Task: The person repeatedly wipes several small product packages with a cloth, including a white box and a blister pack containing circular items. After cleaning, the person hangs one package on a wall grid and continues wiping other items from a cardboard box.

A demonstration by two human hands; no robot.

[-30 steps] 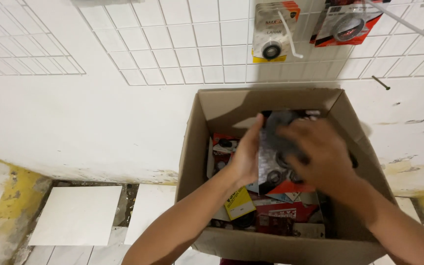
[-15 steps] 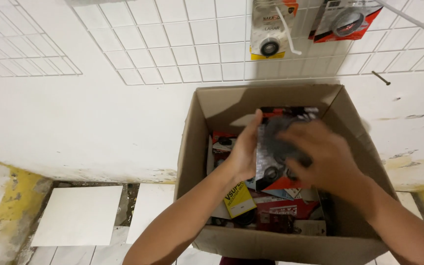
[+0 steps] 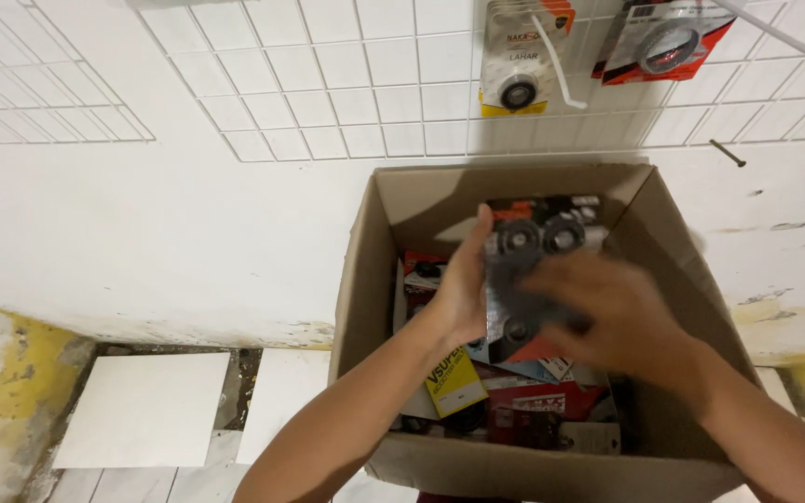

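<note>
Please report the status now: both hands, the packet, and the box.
Left hand and right hand both grip a dark packet of round parts. Packet raised above the open cardboard box. More packets lie beneath; nothing blocks.

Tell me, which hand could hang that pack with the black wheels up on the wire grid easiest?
Probably the right hand: it covers the pack from the side nearer the hanging packs. The left hand only steadies its left edge.

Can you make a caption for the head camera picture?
Both hands, left hand and right hand, hold a dark blister pack above an open cardboard box.
</note>
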